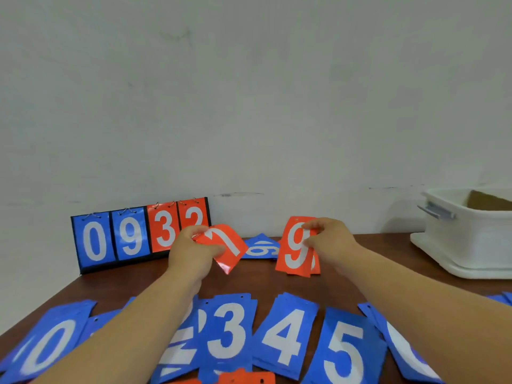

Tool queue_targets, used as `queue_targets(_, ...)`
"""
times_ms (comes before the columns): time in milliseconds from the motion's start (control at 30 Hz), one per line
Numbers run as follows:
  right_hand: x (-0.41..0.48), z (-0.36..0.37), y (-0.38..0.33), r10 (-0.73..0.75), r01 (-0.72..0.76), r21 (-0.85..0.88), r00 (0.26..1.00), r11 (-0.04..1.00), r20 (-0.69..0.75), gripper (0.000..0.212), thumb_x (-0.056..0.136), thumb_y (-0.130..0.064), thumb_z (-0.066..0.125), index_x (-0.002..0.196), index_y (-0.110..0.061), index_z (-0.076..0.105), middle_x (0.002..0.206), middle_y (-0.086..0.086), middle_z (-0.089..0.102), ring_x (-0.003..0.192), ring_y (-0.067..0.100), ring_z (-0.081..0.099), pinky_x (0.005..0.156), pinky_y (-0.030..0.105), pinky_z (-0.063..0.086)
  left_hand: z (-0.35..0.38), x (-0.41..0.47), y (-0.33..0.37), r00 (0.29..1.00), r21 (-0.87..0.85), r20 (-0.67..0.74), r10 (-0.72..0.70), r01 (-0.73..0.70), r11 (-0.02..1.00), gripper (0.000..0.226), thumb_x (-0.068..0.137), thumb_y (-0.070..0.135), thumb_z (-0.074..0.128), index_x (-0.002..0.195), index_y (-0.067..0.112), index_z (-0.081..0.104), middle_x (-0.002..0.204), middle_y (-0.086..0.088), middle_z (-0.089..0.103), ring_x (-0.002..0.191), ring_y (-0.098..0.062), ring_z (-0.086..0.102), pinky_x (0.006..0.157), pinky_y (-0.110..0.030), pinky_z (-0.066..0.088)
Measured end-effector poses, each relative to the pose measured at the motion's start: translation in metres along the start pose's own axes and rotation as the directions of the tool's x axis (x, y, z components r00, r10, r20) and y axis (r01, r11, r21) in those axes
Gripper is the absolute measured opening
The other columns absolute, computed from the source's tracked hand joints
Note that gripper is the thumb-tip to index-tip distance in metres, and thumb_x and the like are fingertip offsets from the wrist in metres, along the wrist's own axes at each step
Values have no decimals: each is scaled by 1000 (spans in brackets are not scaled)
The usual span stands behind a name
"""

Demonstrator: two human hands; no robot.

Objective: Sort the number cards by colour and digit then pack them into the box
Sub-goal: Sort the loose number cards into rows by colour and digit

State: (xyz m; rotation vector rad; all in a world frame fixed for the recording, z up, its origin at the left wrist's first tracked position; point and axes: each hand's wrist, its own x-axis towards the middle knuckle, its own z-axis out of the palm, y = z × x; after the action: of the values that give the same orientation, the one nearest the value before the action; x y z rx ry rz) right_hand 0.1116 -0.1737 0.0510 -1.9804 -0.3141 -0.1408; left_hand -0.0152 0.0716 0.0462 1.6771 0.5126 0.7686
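Scoreboard [116, 239] behind left hand [191, 250] (gripping red 7 [228, 246]); right hand [329, 239] grips red 9 [295, 254].

We see glossy, plastic-looking red cards [221, 246], one catching light at its lower edge; the blue cards [285, 333] look smooth and duller. The worktop [263, 284] is dark wood with a soft sheen. The box [471, 236] is matt white plastic, with brown cardboard [487, 202] inside. Metal rings [126, 211] top the scoreboard [94, 242].

Plain wall above a wooden table.
A pale grey-white wall [249, 92], evenly lit and marked with faint dark scuffs [238, 194], fills the upper view; a dark reddish-brown table [257, 284] stands against its base.
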Motion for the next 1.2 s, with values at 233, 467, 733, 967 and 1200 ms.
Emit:
queue_targets(233, -140, -35, -88, -141, 128, 204, 989, 970, 49, 40, 79, 7, 64, 96, -27, 73, 93, 4, 75, 81, 26, 73, 78, 46, 62, -74, -145, 32, 997, -296, 52, 49, -31, 955, 55, 71, -6, 82, 104, 36, 70, 105, -10, 74, 91, -26, 73, 79, -43, 60)
queue_targets(467, -325, -41, -34, -49, 3, 405, 993, 914, 103, 37, 84, 1, 67, 106, -28, 76, 71, 5, 53, 62, 19, 50, 61, 33, 45, -113, -289, -16, 985, -448, 164, -47, 117, 886, 59, 74, -12, 77, 115, 29, 70, 113, -8, 75, 99, -29, 73, 81, -45, 59)
queue_targets(733, -361, -55, -12, 115, -22, 466, 978, 885, -173, 39, 88, 4, 61, 101, -29, 76, 81, 0, 74, 56, 11, 57, 53, 27, 48, -118, -317, -29, 963, -348, 257, -83, 172, 922, 56, 74, -11, 77, 106, 36, 76, 119, -4, 72, 106, -25, 72, 91, -49, 58)
queue_targets(967, -360, -12, -16, -4, 38, 328, 994, 944, -105, 40, 88, -5, 66, 98, -42, 73, 78, 6, 66, 60, 23, 56, 62, 37, 53, -160, -296, -21, 979, -211, 183, -91, 130, 969, 56, 80, 0, 80, 110, 46, 71, 123, 7, 68, 107, -15, 71, 83, -39, 61)
queue_targets(1200, -349, 34, -31, -40, 32, 291, 999, 956, 20, 37, 90, -8, 67, 100, -44, 72, 70, 1, 58, 52, 8, 49, 56, 30, 48, -213, -238, -23, 991, 384, 114, 75, -113, 916, 62, 85, 4, 70, 126, 47, 55, 139, 8, 37, 102, -4, 58, 65, -5, 42)
